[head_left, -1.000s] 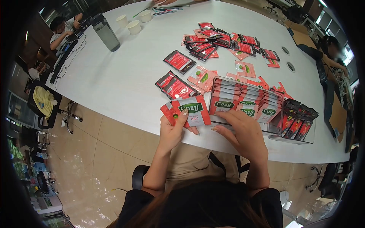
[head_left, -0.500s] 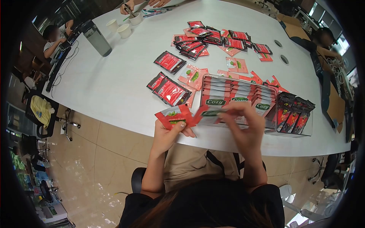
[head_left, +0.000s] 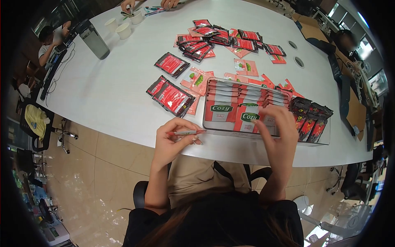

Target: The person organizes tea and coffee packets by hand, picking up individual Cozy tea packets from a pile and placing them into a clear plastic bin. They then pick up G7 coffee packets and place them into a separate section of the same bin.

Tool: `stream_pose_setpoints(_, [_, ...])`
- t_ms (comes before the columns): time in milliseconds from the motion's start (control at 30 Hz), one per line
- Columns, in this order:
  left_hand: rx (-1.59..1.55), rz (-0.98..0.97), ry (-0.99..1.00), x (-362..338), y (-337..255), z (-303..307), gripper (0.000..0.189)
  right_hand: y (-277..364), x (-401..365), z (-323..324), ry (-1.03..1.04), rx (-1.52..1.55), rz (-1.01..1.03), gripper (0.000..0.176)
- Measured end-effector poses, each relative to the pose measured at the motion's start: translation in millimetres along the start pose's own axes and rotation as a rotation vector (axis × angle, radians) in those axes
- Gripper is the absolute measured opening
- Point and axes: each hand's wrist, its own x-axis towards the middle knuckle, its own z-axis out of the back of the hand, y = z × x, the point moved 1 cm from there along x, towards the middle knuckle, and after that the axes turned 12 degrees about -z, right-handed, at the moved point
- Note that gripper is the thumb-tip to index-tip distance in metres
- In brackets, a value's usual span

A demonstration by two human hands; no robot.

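My left hand (head_left: 175,140) pinches a small stack of red packets (head_left: 185,132), seen edge-on, in front of the clear box. My right hand (head_left: 279,129) has its thumb and fingers on a red and white Cozy packet (head_left: 248,117) at the front of the clear box (head_left: 263,136). Rows of similar packets (head_left: 222,108) stand in that box. Black and red packets (head_left: 309,123) fill its right end. Loose red packets (head_left: 195,80) and dark-edged packets (head_left: 173,99) lie on the table behind my left hand.
A pile of packets (head_left: 201,45) lies farther back on the white table (head_left: 107,90). A grey bottle (head_left: 94,40) and paper cups (head_left: 123,31) stand at the left back. Another person's hands (head_left: 169,4) hold items at the far edge. Cardboard (head_left: 357,111) lies at the right.
My right hand has carried a Cozy packet from beside my left hand to the box front. The packets in my left hand have turned edge-on. The whole view has shifted slightly.
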Motion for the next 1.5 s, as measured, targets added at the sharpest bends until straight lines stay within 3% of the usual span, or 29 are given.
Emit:
stream_pose_setpoints(33, [0.003,0.013,-0.032,2.0,-4.0,-3.2,0.018,0.8,-0.1,-1.2,0.018,0.004,0.062,0.022])
stream_pose_setpoints(133, [0.064,-0.085,-0.023,3.4,-2.1,-0.7,0.021,6.2,-5.0,-7.4,0.420,-0.014,-0.043,0.019])
stream_pose_setpoints(267, [0.270,-0.219,0.091,5.0,-0.2,4.4,0.024,5.3,-7.2,-17.2,0.357,-0.084,0.017,0.026])
stream_pose_setpoints(467, [0.016,-0.007,0.015,0.5,-4.3,-3.2,0.029,6.9,-5.1,-13.9,0.367,-0.064,-0.017,0.031])
stream_pose_setpoints(667, [-0.047,0.033,0.008,-12.0,-3.5,-4.1,0.021,3.9,-7.4,-16.4,0.281,0.094,-0.024,0.030])
stream_pose_setpoints(767, [-0.115,0.204,0.172,-18.6,-10.4,-21.2,0.019,30.5,-4.4,-8.5,0.121,0.333,0.056,0.032])
stream_pose_setpoints(833, [-0.143,0.287,0.245,-19.7,-9.5,-36.1,0.021,24.9,-8.7,-6.1,0.208,0.353,0.258,0.030])
stream_pose_setpoints(900, [-0.185,0.201,0.241,-18.0,-5.6,-47.9,0.023,19.1,-11.4,-4.0,0.271,0.361,0.395,0.023])
stream_pose_setpoints(1000, [-0.167,0.198,0.234,-13.2,-6.5,-45.2,0.027,12.4,-7.4,12.8,0.326,0.327,0.379,0.023])
stream_pose_setpoints(1100, [-0.091,0.234,0.194,-8.4,-10.8,-34.3,0.027,-4.5,-6.8,25.8,0.098,0.418,0.228,0.018])
stream_pose_setpoints(1200, [0.070,0.134,0.170,1.3,-9.4,-27.2,0.024,-18.8,-1.3,46.9,-0.089,0.158,0.082,0.016])
stream_pose_setpoints(1300, [0.036,0.152,0.165,5.3,-5.1,-22.8,0.024,-30.6,4.3,46.0,-0.037,-0.130,0.052,0.019])
stream_pose_setpoints(1400, [0.013,0.161,0.172,5.3,-4.1,-19.8,0.024,-30.8,7.7,39.5,-0.082,-0.363,0.150,0.022])
stream_pose_setpoints(1500, [0.014,0.158,0.172,4.9,-4.6,-21.5,0.024,-23.1,8.2,34.8,-0.108,-0.243,0.083,0.026])
